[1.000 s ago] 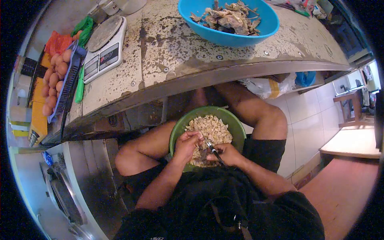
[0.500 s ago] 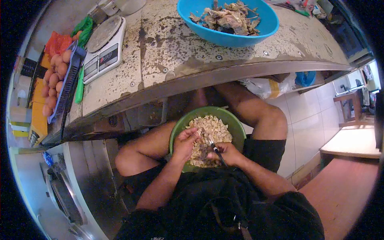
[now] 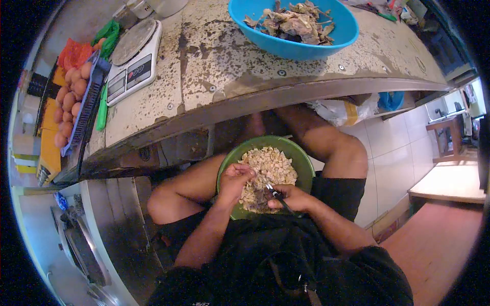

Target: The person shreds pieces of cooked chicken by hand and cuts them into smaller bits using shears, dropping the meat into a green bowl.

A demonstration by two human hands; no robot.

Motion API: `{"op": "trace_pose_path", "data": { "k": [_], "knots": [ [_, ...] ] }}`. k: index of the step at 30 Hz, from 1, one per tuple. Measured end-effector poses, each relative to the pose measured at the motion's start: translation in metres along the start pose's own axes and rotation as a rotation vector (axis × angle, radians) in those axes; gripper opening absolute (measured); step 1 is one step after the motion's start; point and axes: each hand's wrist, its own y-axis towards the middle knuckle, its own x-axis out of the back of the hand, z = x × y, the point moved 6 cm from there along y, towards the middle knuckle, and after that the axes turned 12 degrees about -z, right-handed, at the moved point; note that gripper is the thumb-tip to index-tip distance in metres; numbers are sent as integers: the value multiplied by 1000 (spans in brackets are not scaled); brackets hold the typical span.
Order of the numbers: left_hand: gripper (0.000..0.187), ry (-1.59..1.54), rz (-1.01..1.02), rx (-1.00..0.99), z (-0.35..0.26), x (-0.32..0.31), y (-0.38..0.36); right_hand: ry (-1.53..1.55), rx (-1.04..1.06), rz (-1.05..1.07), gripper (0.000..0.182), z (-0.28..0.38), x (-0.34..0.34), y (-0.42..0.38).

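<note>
A green bowl (image 3: 301, 160) rests on my lap, filled with pale chopped pieces (image 3: 273, 163). My left hand (image 3: 235, 181) is over the bowl's near left side, fingers curled around a small pale piece. My right hand (image 3: 293, 198) grips a small knife (image 3: 273, 194) by its dark handle, blade pointing toward the left hand. The piece in the left hand is mostly hidden by my fingers.
Above my knees runs a stained metal counter (image 3: 214, 66). On it stand a blue bowl of brown peelings (image 3: 293, 25), a digital scale (image 3: 133, 58) and, far left, a tray of eggs (image 3: 71, 97). White floor tiles (image 3: 393, 158) lie to the right.
Both hands have shifted slightly nearer to me over the bowl, and the knife blade has dropped lower between them. The bowl has not moved.
</note>
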Motion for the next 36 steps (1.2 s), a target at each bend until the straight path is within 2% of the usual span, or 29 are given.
{"op": "trace_pose_path", "data": {
  "k": [5, 12, 17, 20, 22, 23, 25, 26, 28, 29, 33, 35, 36],
  "knots": [
    [21, 35, 37, 16, -7, -6, -6, 99, -66, 53, 70, 7, 0, -5],
    [23, 76, 45, 18, -4, -4, -5, 86, -81, 42, 63, 20, 4, -10],
    [23, 102, 77, 35, -2, -2, -6, -111, -35, 4, 54, 6, 8, -4],
    [17, 198, 23, -17, -4, 6, -4, -133, 13, -43, 56, 10, 11, -4],
    [16, 622, -7, -278, -31, 5, -12, -51, -4, -80, 58, 19, 22, -6],
    [16, 624, -13, -273, -31, 9, -14, 34, -21, -118, 60, 22, 28, -8],
    [20, 880, 86, -570, -42, 3, -23, 51, 7, -159, 62, 23, 33, -8],
    [20, 880, 74, -574, -43, 4, -25, 62, 43, -202, 64, 28, 38, -6],
    [24, 999, 251, -600, -43, -7, -35, -12, 21, -178, 62, 41, 38, -8],
    [26, 958, 271, -600, -47, -11, -38, -57, 49, -188, 61, 37, 36, -7],
    [26, 822, 207, -499, -87, -17, -31, -147, 21, -154, 61, 44, 31, -10],
    [25, 960, 57, -372, -116, -3, -12, -196, 27, -166, 62, 37, 31, -6],
    [25, 860, -32, -359, -136, 1, -8, -203, 34, -157, 62, 29, 29, -4]
  ]
}}
